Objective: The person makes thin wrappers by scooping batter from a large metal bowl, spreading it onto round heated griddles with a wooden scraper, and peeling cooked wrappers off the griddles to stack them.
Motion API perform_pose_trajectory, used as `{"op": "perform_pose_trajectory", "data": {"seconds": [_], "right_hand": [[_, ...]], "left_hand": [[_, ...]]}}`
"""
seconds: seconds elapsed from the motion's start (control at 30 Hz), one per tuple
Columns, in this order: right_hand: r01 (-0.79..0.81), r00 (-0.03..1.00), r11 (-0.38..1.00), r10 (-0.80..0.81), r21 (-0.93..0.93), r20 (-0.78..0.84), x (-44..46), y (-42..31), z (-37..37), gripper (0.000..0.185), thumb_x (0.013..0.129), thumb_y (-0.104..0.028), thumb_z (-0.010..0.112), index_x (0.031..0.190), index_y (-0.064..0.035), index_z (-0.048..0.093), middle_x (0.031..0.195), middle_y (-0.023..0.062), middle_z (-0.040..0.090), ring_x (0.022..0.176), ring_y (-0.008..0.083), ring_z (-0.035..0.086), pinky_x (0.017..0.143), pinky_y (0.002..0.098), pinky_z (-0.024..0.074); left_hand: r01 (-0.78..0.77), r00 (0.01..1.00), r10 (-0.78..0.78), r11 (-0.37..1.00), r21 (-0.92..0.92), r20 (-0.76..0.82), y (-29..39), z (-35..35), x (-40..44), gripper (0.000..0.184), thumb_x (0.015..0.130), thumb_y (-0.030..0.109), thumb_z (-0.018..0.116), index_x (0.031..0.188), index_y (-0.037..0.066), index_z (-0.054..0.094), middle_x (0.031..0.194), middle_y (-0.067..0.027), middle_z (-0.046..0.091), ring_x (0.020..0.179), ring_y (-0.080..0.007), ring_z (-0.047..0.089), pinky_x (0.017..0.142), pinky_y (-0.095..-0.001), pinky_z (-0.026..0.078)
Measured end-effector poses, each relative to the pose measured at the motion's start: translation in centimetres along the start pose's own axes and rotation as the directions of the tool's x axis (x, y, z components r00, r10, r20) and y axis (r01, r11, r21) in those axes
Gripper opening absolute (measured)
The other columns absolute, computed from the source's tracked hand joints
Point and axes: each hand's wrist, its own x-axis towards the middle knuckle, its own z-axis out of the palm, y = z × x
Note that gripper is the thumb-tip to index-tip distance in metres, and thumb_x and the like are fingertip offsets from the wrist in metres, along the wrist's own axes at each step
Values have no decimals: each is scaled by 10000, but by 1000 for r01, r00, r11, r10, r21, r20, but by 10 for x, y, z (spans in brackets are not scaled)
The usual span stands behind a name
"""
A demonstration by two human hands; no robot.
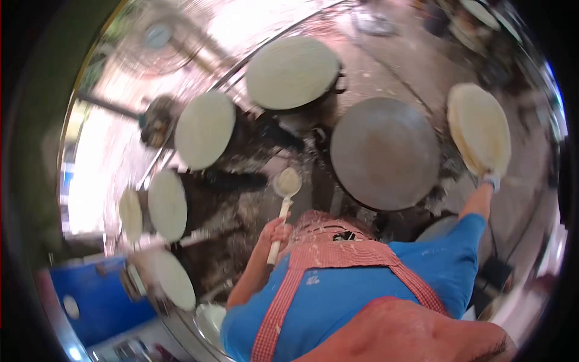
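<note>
My left hand [277, 231] is closed around the handle of a ladle [287, 183], whose round bowl carries pale batter. Out to the right, my right hand [490, 183] reaches the near edge of a large round flatbread [479, 128], thin and pale with a browned rim. Its fingers look closed at that edge, with something whitish by them; motion blurs the detail. Between the hands lies a bare round griddle [386, 154], dark grey-brown. Beyond it, a griddle is covered by a smooth pale batter sheet [292, 73].
More batter-covered griddles [205, 130] curve round my left side, one of them [167, 205] close by. A fan [158, 36] stands at the back left. A blue box-like object [99, 298] is at the lower left. A metal bowl [210, 323] sits beside my left elbow.
</note>
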Motion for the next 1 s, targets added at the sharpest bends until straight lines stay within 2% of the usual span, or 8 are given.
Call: {"op": "perform_pose_trajectory", "data": {"seconds": [0.07,0.17,0.43,0.53,0.63,0.8,0.93,1.0], "right_hand": [[-344,865,903,199,-258,-460,-111,-31,10,594,689,-486,594,958,42,612,989,150,620,848,267,608,701,361,490],[-289,885,750,-28,-595,-466,-126,-29,3,647,705,-552,552,909,57,627,958,215,614,874,330,604,731,397,483],[600,779,580,-581,-551,235,-293,-94,73,510,782,-462,542,878,29,640,806,171,633,684,298,595,576,399,451],[459,767,854,-241,-246,594,-443,-131,123,373,802,-336,556,890,22,614,593,34,497,506,122,477,446,280,377],[352,632,928,-139,-122,763,-545,-127,182,299,798,-285,570,924,-18,615,541,-21,429,412,55,378,366,217,301],[840,-266,437,-183,321,946,-703,-158,268,367,776,-352,550,946,-35,623,639,126,569,586,201,564,546,326,425],[762,-647,-8,-20,647,762,-834,-157,293,379,788,-399,543,1022,-105,593,878,136,615,819,265,595,706,367,462],[693,-718,-91,15,716,696,-865,-170,280,379,785,-406,541,1009,-106,596,859,134,615,802,264,595,698,368,462]], "left_hand": [[-42,998,43,999,-19,46,1,-5,-13,217,887,125,436,1070,45,521,531,11,306,372,-48,270,286,-174,246],[-101,993,103,994,-35,64,-4,5,-7,262,899,133,401,1124,16,468,541,19,289,376,-49,246,293,-181,243],[-66,998,66,996,-66,6,47,-10,-28,92,864,116,477,921,52,509,492,24,306,328,-42,267,246,-179,234],[-24,993,34,995,-92,111,84,-29,-35,193,894,132,418,1052,39,479,544,17,294,384,-37,264,283,-173,230],[-51,999,50,995,-80,-17,103,-25,-64,150,869,152,474,748,77,426,481,35,290,340,-41,263,243,-177,210],[-205,971,215,975,90,-109,108,-56,-123,326,871,208,474,594,106,334,477,33,292,339,-45,257,246,-181,195],[-164,925,241,950,-266,293,66,-110,-153,226,895,216,433,783,21,459,508,19,333,359,-46,280,292,-168,239],[-427,902,430,901,-74,28,12,-139,-160,209,903,211,411,906,7,451,522,16,336,368,-48,290,303,-172,255]]}}
